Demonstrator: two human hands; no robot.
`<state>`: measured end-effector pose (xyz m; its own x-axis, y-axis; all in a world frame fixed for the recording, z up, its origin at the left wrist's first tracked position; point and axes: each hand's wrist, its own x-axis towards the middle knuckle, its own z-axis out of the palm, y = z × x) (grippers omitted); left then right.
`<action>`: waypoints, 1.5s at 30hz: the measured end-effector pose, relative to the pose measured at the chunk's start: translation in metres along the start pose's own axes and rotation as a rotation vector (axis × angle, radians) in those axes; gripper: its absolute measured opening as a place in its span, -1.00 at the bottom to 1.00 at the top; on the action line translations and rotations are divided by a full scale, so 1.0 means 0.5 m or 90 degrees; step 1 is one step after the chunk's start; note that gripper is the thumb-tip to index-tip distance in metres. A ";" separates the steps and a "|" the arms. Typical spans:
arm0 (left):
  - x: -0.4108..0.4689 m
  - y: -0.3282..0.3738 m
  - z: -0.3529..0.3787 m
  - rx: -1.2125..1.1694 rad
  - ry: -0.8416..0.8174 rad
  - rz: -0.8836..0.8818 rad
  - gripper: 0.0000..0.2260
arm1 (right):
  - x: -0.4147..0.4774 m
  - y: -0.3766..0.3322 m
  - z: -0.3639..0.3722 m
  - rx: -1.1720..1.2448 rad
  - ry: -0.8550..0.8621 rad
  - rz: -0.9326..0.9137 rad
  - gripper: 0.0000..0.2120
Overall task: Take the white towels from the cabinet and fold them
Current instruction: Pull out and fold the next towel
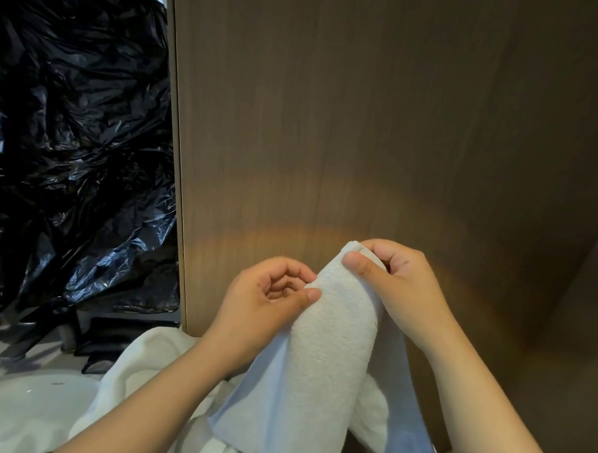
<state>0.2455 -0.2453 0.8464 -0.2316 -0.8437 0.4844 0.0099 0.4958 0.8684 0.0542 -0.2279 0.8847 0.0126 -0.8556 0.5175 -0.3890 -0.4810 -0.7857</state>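
A white terry towel (pixel 329 357) hangs in front of me, held up between both hands before the brown wooden cabinet panel (pixel 363 126). My right hand (pixel 398 285) pinches its top edge between thumb and curled fingers. My left hand (pixel 270 293) pinches the towel's left edge a little lower, thumb on the front of the cloth. The towel's lower part drapes down between my forearms and out of the frame.
More white cloth (pixel 154 374) lies heaped at the lower left beside a white basin (pixel 26 406). Crumpled black plastic sheeting (pixel 75 148) fills the left side, next to the cabinet's edge. Dark objects (pixel 121 335) sit at the foot of the plastic.
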 end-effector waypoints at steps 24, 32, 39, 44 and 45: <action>-0.041 -0.137 -0.061 0.342 -0.205 -0.103 -0.69 | 0.022 0.050 -0.083 -0.122 0.312 -0.017 -0.82; -0.036 -0.181 -0.155 0.424 -0.166 -0.174 -0.62 | 0.029 0.086 -0.116 -0.119 0.366 0.017 -0.76; 0.004 -0.131 -0.215 0.451 -0.042 -0.161 -0.80 | 0.026 0.125 -0.145 -0.097 0.412 0.056 -0.74; 0.051 -0.074 -0.212 0.451 0.054 -0.093 -0.79 | 0.023 0.138 -0.160 -0.069 0.434 0.076 -0.70; 0.059 -0.060 -0.209 0.437 0.080 -0.066 -0.79 | 0.021 0.138 -0.163 -0.069 0.441 0.073 -0.69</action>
<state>0.3399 -0.3068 0.8458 -0.0840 -0.8907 0.4467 -0.6316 0.3943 0.6675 -0.0476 -0.2547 0.8635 -0.6088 -0.5633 0.5586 -0.4426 -0.3432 -0.8285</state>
